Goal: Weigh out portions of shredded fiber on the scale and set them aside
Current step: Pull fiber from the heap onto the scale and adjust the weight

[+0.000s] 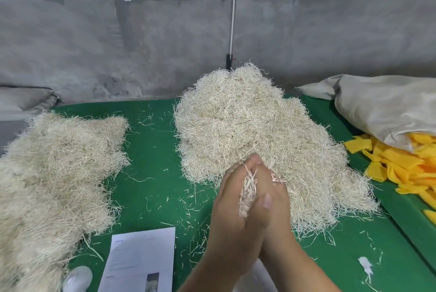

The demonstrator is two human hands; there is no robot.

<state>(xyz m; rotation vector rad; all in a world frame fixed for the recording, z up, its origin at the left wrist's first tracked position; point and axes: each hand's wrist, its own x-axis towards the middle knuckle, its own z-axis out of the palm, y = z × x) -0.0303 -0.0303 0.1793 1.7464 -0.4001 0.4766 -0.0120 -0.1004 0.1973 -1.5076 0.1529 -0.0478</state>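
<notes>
Fiber gathering looks to be the step in hand: the person is standing at the green counter (153, 140) and pressing both palms together around a small tuft of shredded fiber (247, 193), at the near edge of the big middle pile (247, 126). The left hand (232, 202) and the right hand (271, 199) are lying flat against each other, fingers (238, 171) mostly straight and pointing away toward the pile, with the tuft sandwiched between the palms and poking out at the gap by the thumbs. A few strands are also sticking out by the right hand's far fingers.

No scale is showing anywhere I can see, so my guess is the next move is carrying this tuft to wherever the weighing happens, keeping the palms pressed so loose strands are not dropping.

A second pile (54, 169) is spreading along the left side, possibly portions already put aside, though I cannot say for sure. A printed sheet (141, 261) is lying near the front edge, and a grey sack (389, 107) with yellow scraps (401, 164) is sitting at the right.
</notes>
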